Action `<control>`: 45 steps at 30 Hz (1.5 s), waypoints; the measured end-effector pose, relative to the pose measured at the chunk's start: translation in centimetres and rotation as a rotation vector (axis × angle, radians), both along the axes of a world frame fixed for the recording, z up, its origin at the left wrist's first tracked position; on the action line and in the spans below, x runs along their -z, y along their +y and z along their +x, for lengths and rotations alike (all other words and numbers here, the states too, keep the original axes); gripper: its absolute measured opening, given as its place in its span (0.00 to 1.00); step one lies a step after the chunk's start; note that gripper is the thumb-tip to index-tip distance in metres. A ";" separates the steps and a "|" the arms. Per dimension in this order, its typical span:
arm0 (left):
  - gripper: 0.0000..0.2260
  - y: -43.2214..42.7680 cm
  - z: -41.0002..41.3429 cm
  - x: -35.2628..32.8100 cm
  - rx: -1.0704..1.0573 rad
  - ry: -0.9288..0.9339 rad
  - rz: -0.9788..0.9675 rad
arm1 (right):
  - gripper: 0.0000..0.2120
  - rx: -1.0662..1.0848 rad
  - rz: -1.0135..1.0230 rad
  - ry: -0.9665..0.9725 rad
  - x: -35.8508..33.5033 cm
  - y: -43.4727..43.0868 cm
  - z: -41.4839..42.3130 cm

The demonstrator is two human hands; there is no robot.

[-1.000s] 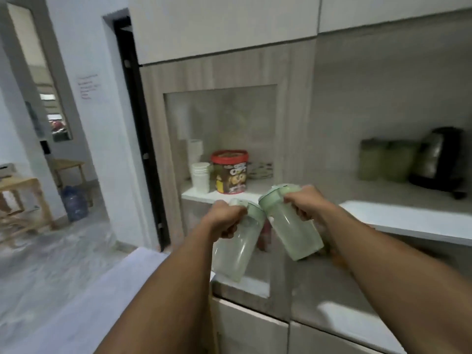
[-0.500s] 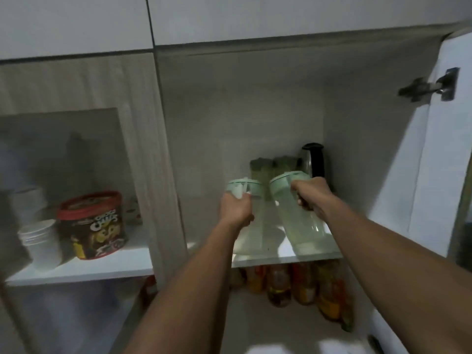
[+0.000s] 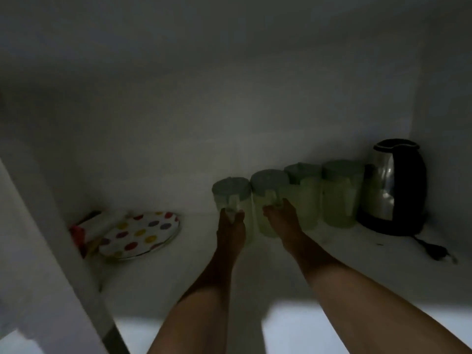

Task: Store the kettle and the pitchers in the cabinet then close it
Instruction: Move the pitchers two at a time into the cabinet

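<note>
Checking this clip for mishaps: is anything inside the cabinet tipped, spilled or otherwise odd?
Nothing spilled or tipped. All four pitchers stand upright in a row beside the kettle. Only untidy bits: the kettle's cord trails loose across the shelf, and the polka-dot plate rests tilted against clutter at left.

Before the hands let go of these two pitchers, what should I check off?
1. Left hand on the handle of the leftmost pale green plastic pitcher: ok.
2. Right hand on the second green pitcher: ok.
3. Both held pitchers upright: ok.
4. Their bases fully resting on the white shelf: cannot tell.
5. Steel and black kettle already stored: ok.
6. Cabinet closed: not ok.
</note>
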State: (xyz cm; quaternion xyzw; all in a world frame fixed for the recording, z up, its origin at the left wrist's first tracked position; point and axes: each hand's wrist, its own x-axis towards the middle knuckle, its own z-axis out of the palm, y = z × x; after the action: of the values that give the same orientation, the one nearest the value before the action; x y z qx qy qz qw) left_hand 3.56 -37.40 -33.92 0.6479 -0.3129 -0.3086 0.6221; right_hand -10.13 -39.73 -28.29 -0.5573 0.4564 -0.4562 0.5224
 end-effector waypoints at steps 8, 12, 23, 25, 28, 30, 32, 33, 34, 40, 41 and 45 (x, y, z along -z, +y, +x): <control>0.02 -1.6 1.6 -5.8 0.028 0.016 0.154 | 0.31 -0.006 0.041 0.081 0.9 -4.6 2.6; 0.25 -1.9 2.7 -5.5 0.036 -0.118 0.252 | 0.27 -0.005 0.030 0.149 0.7 -4.6 2.6; 0.28 8.6 -1.3 -7.3 0.163 -0.367 0.422 | 0.28 -0.011 -0.024 0.381 -1.8 3.8 -1.4; 0.25 12.5 -2.4 -8.3 0.232 -0.390 0.428 | 0.26 -0.033 -0.086 0.395 -2.8 7.2 -2.2; 0.19 19.5 -3.9 -9.8 0.285 -0.389 0.435 | 0.21 -0.024 -0.169 0.417 -4.2 13.1 -2.9; 0.18 24.8 -4.6 -10.2 0.331 -0.355 0.453 | 0.11 -0.031 -0.205 0.369 -4.8 17.7 -3.0; 0.17 30.4 -4.8 -10.5 0.382 -0.333 0.489 | 0.03 -0.013 -0.227 0.336 -5.1 22.8 -2.5; 0.16 32.9 -4.5 -10.4 0.411 -0.323 0.517 | 0.03 0.001 -0.247 0.337 -5.1 25.1 -2.2; 0.14 35.7 -4.2 -10.3 0.428 -0.302 0.557 | 0.05 0.005 -0.264 0.334 -5.2 27.7 -1.5; 0.12 53.6 2.5 -11.3 0.144 -0.322 0.608 | 0.06 -0.123 -0.449 0.356 -4.9 42.6 5.9; 0.15 56.7 4.1 -11.4 0.028 -0.437 0.595 | 0.05 -0.180 -0.521 0.396 -4.9 44.9 7.7; 0.28 70.1 9.8 -10.1 -0.363 -0.805 0.720 | 0.19 -0.518 -0.932 0.647 -4.1 55.0 15.7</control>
State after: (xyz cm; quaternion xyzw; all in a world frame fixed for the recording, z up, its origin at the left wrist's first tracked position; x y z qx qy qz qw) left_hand 13.41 32.71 -23.85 0.9290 -0.2839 -0.0127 0.2370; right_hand 5.54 15.26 -24.22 -0.9294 0.1945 -0.2738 0.1532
